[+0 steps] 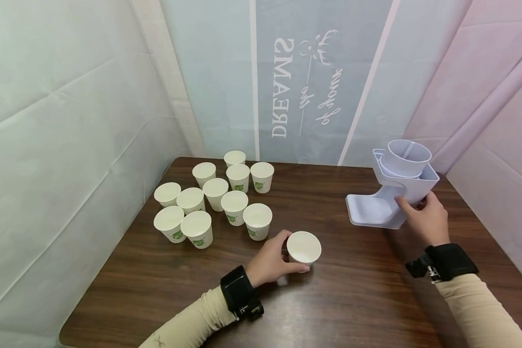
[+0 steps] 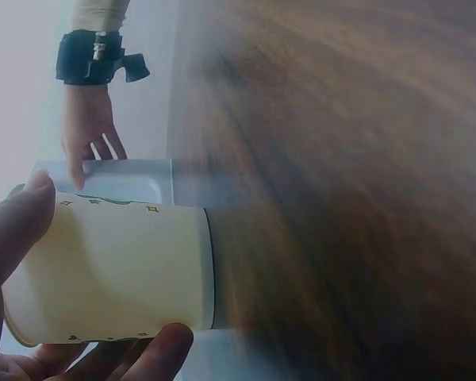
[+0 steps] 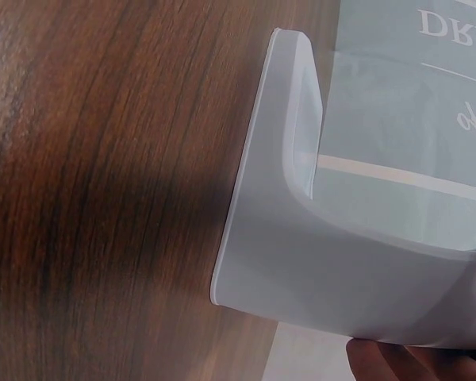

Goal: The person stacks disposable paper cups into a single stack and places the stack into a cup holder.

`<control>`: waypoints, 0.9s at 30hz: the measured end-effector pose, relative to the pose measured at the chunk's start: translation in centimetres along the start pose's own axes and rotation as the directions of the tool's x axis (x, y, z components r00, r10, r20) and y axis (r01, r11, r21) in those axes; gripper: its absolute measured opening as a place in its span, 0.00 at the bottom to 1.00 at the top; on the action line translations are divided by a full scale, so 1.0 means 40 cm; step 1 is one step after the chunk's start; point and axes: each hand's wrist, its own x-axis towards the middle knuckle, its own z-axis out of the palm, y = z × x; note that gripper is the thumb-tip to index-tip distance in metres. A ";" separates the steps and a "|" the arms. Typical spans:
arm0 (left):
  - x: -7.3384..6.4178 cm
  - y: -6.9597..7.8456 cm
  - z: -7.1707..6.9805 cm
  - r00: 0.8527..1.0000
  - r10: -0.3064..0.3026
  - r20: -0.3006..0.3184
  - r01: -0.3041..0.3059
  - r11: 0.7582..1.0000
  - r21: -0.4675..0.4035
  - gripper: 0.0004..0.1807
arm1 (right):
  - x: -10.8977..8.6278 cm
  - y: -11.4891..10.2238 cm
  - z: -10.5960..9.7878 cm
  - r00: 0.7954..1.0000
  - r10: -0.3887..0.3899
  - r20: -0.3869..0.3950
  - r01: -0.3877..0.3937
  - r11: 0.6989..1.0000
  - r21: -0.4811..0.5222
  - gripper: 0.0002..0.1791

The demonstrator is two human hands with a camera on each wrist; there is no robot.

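Head view: on a dark brown wood-grain table (image 1: 352,299), the person's left hand (image 1: 269,261) grips a small white paper cup (image 1: 303,249), thumb on its near side and fingers round the other. This cup is upright, toward the middle of the table; whether its base touches the surface I cannot tell. The person's right hand (image 1: 426,220) grasps the slanted body of a pale bluish-white plastic stand (image 1: 411,186) near the table's far right corner, thumb on one side and fingers on the other. The stand carries a round, open-topped container (image 1: 404,162) above and has a shallow, flat tray (image 1: 371,210) reaching out toward the left edge. Whether its base rests on the table is unclear.

Toward the far left corner and left edge stand eleven white paper cups (image 1: 234,205), mouths up, several showing green prints. A grey-blue cloth (image 1: 226,72) with white lettering hangs beyond the far edge.
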 end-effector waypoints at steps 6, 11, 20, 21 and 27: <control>0.013 0.004 0.006 1.000 0.005 0.007 -0.005 1.000 0.005 0.35 | 0.002 -0.003 0.003 1.000 -0.002 0.005 0.002 1.000 0.005 0.39; 0.017 0.002 0.007 1.000 0.007 0.002 -0.007 1.000 0.017 0.36 | 0.004 -0.007 0.004 1.000 0.011 0.016 -0.011 1.000 0.002 0.41; 0.021 -0.003 0.009 1.000 0.031 0.006 -0.031 0.999 0.045 0.36 | -0.038 -0.025 -0.010 0.996 0.084 -0.008 -0.084 0.996 0.039 0.42; 0.023 -0.003 0.009 0.999 0.036 0.010 -0.036 0.998 0.048 0.36 | -0.047 -0.030 -0.012 0.996 0.085 -0.023 -0.084 0.996 0.038 0.40; 0.037 -0.005 0.009 0.998 0.058 0.015 -0.059 0.995 0.081 0.37 | -0.107 -0.082 -0.007 1.000 0.001 -0.028 0.001 0.997 0.071 0.29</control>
